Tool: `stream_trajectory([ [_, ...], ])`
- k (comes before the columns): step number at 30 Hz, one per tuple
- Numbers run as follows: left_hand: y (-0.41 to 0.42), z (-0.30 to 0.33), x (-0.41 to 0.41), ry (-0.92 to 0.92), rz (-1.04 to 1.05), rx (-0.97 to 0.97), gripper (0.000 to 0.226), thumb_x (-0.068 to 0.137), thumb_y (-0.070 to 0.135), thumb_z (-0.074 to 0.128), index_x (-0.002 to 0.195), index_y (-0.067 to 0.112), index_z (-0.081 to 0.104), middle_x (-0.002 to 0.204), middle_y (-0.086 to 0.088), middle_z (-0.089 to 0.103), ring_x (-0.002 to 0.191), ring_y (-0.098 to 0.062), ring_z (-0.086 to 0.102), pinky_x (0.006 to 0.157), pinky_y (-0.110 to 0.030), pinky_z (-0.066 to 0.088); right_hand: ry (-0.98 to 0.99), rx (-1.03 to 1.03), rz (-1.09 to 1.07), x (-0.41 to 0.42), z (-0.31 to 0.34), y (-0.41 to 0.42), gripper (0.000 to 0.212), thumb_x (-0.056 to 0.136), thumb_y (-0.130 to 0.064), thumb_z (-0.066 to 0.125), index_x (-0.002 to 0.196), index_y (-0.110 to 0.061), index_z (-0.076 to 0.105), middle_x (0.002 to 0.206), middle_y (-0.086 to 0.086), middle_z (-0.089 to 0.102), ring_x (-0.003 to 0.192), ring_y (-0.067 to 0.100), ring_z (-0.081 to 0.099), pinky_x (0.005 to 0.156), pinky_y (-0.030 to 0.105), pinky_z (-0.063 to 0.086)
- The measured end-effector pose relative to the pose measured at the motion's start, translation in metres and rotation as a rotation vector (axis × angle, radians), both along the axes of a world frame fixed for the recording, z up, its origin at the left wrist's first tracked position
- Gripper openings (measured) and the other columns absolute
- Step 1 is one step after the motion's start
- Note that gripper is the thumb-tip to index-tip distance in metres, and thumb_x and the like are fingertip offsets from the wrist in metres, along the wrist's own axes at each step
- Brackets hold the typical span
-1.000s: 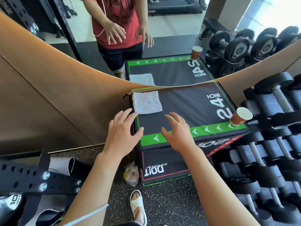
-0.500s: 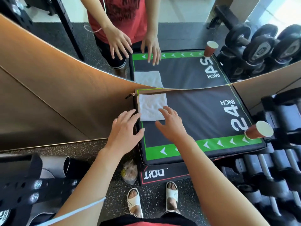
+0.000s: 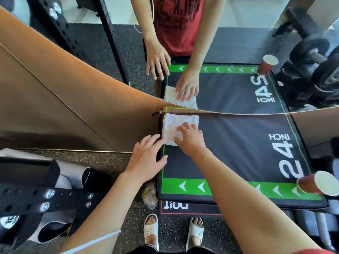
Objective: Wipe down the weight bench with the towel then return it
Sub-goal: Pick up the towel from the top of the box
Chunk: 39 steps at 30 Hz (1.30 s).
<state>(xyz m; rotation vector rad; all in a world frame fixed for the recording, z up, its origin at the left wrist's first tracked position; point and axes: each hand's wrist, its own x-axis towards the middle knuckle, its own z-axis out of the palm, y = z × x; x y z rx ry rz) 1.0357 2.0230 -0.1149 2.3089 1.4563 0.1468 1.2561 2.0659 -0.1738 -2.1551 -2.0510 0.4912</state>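
Note:
A folded white towel (image 3: 173, 123) lies at the far left corner of a black padded box (image 3: 238, 147) with green arrow bands and "24 INCH" printed on it. My right hand (image 3: 190, 138) rests flat on the towel's near right part, fingers spread and bent onto the cloth. My left hand (image 3: 146, 160) hovers at the box's left edge, just short of the towel, fingers apart and holding nothing.
A red paper cup (image 3: 315, 183) lies tipped at the box's near right corner. A mirror (image 3: 229, 52) behind the box reflects me. Dumbbells (image 3: 311, 222) fill a rack on the right. A black perforated rack arm (image 3: 36, 198) and rolled mats (image 3: 73, 176) sit left; a plastic bag (image 3: 149, 197) lies on the floor.
I stepped closer and my view tilted down. My right hand reached forward from the box's front edge onto the towel. My left hand moved up toward the towel's near left corner.

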Motion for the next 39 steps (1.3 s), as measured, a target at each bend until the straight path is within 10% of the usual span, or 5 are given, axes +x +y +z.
stream_trajectory([
  [23,-0.049,-0.048,0.117,0.024,-0.28,-0.073,0.056,0.093,0.034,0.066,0.148,0.026,0.054,0.153,0.004,0.046,0.143,-0.024,0.04,0.118,-0.044,0.037,0.018,0.05,-0.039,0.08,-0.014,-0.169,0.038,0.086,-0.055,0.052,0.117,-0.034,0.056,0.123,-0.012,0.049,0.11,0.022,0.048,0.079,0.038,0.042],
  [39,-0.05,-0.051,0.097,-0.008,-0.256,-0.025,0.047,0.087,0.045,0.076,0.13,0.032,0.062,0.151,0.015,0.047,0.143,-0.012,0.04,0.118,-0.035,0.032,0.035,0.089,0.305,0.106,-0.022,-0.153,0.08,0.087,-0.074,0.053,0.154,-0.031,0.043,0.163,-0.003,0.033,0.152,0.028,0.024,0.121,0.051,0.023],
])
